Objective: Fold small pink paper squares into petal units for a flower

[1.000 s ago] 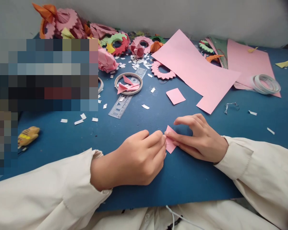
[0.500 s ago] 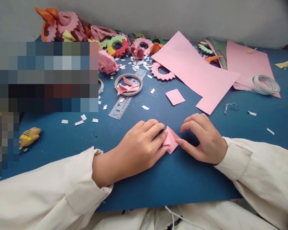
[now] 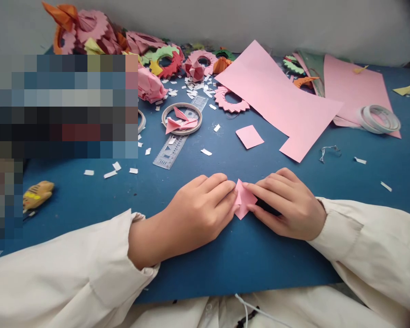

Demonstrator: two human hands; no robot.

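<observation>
A small pink origami paper [image 3: 246, 198], partly folded, lies on the blue table between my two hands. My left hand [image 3: 202, 208] pinches its left side, the fingertips covering that edge. From the other side, my right hand [image 3: 287, 206] grips the paper's right corner between thumb and fingers. Beyond them lies a loose pink paper square [image 3: 249, 137], flat on the table. Farther left, a tape roll [image 3: 164, 119] encircles a few folded pink pieces [image 3: 181, 122] and rests over a clear ruler [image 3: 171, 152].
Large pink sheets [image 3: 276, 95] spread across the back right, near more tape rolls [image 3: 379, 119]. Folded paper rings [image 3: 230, 100] and models crowd the back left. White paper scraps [image 3: 206, 152] are scattered about. A striped yellow toy [image 3: 39, 196] lies at the left edge.
My right hand's fingers have come down and closed on the right side of the pink paper. My left hand stays on its left side. The view has shifted slightly.
</observation>
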